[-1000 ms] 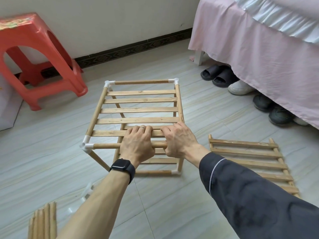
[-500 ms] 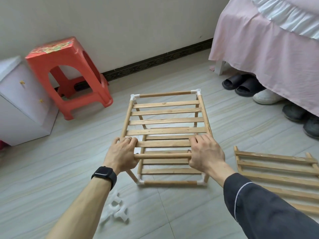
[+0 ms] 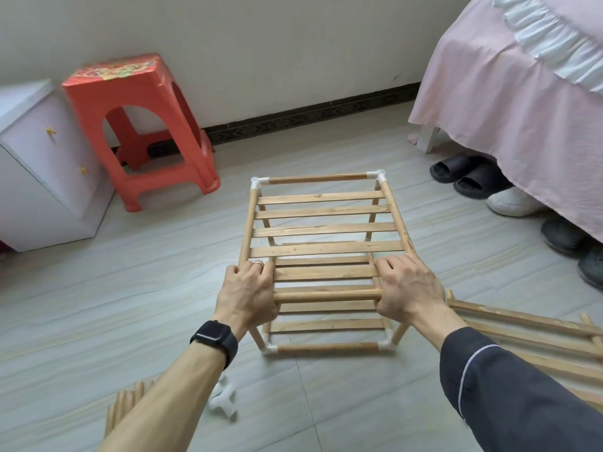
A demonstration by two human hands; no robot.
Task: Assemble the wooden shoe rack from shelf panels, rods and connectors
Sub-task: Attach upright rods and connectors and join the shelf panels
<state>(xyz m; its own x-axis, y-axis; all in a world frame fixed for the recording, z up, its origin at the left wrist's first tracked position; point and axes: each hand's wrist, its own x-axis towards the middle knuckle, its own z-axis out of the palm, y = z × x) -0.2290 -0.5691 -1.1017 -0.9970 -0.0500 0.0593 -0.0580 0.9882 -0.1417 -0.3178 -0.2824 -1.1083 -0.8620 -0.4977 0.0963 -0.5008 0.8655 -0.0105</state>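
Seen from my head camera, I am gripping the half-built shoe rack [image 3: 321, 230] at its near top corners. My left hand [image 3: 248, 295] is curling over the left corner and my right hand [image 3: 408, 291] over the right. The rack is standing on the tiled floor [image 3: 130, 305]. A spare shelf panel [image 3: 522, 337] is lying just to its right, and loose white connectors [image 3: 223, 399] and spare rods [image 3: 127, 406] are lying beside my left forearm.

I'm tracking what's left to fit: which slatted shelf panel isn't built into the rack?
The loose panel lying flat on the floor, right of the rack. The other two are fixed in the rack's frame, one above the other.
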